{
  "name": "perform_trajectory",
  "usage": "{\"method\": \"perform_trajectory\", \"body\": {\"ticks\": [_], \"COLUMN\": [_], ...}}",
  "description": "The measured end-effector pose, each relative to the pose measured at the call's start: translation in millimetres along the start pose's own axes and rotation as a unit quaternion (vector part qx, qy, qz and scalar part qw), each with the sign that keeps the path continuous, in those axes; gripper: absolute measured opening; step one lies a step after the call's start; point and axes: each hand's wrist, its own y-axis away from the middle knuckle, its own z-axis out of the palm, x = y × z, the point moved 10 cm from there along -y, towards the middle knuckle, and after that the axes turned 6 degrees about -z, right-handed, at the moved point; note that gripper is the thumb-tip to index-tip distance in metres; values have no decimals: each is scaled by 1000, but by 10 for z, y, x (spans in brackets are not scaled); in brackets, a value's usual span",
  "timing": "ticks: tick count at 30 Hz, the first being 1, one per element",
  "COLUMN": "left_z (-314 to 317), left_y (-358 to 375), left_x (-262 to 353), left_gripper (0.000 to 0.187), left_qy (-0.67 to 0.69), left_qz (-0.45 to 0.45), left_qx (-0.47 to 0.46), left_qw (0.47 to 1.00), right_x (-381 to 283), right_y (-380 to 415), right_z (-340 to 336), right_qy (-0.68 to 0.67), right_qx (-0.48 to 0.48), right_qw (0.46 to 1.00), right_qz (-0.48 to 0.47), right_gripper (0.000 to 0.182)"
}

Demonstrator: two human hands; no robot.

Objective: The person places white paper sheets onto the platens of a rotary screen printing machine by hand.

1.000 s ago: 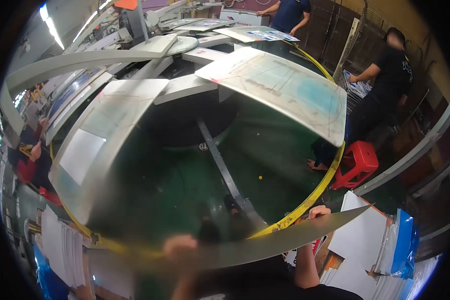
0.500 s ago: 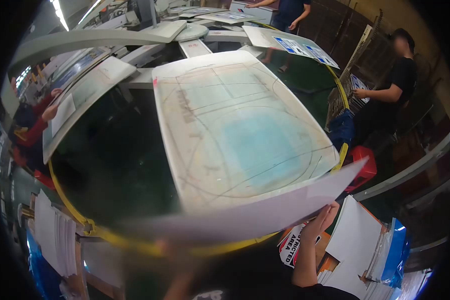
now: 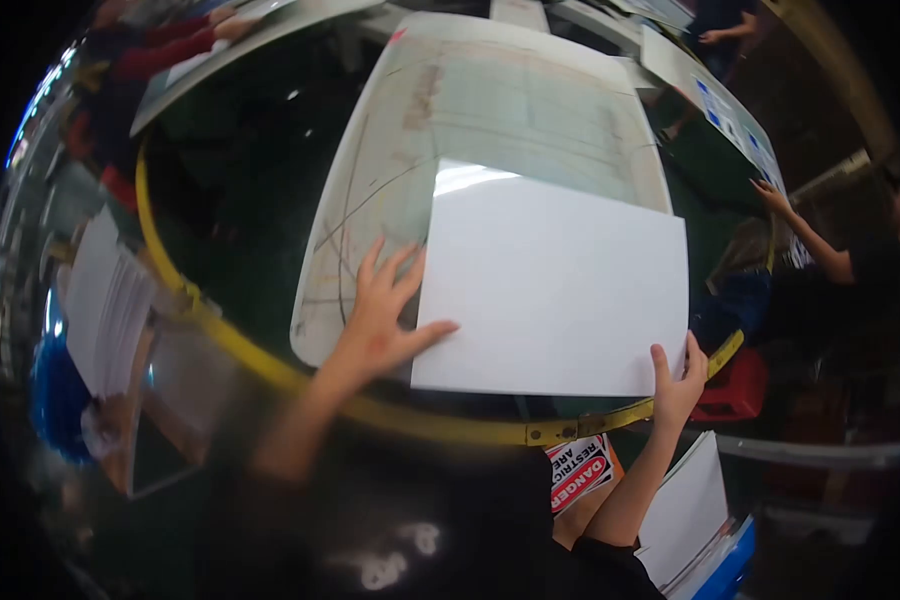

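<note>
A blank white sheet [image 3: 555,290] lies over the near right part of a pale, stained platen [image 3: 370,190]. My left hand [image 3: 385,315] is at the sheet's left edge, fingers spread, with the thumb over the sheet and the other fingers above the platen. At the lower right corner, my right hand [image 3: 681,378] holds the sheet's edge between its thumb and fingers. Glare shows on the sheet's far left corner.
A yellow curved rail [image 3: 450,425] runs round the near side. White sheets are stacked at left [image 3: 100,310] and lower right [image 3: 690,500]. Danger signs [image 3: 578,475] lie below the rail. A red stool [image 3: 732,385] stands at right. Other people work at neighbouring platens.
The white sheet has gone from tilted up at the platen's near edge to lying over it. My left hand has moved up to the sheet's left side. The view has shifted.
</note>
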Motion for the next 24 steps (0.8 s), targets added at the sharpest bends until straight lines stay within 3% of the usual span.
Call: {"method": "perform_trajectory", "body": {"ticks": [1,4,9,24], "left_z": [-3,-56,-44,107], "left_y": [-104,-450,-951,-1196], "left_x": [-61,-265,-651,-1054], "left_gripper": [82,92,100,101], "left_qy": [-22,-98,-148,-188], "left_qz": [8,21,14,7], "left_qx": [-4,2,8,2], "left_qw": [1000,995,989,982], "right_x": [-22,-182,-413,-460], "right_y": [-98,-401,-756,-829], "right_z": [62,284,692,1074], "right_qy": [-42,1,59,104], "right_qx": [-1,-33,-53,-42], "right_qw": [999,999,997,993], "right_qz": [12,1,-22,-39], "right_gripper": [58,61,82,82]}}
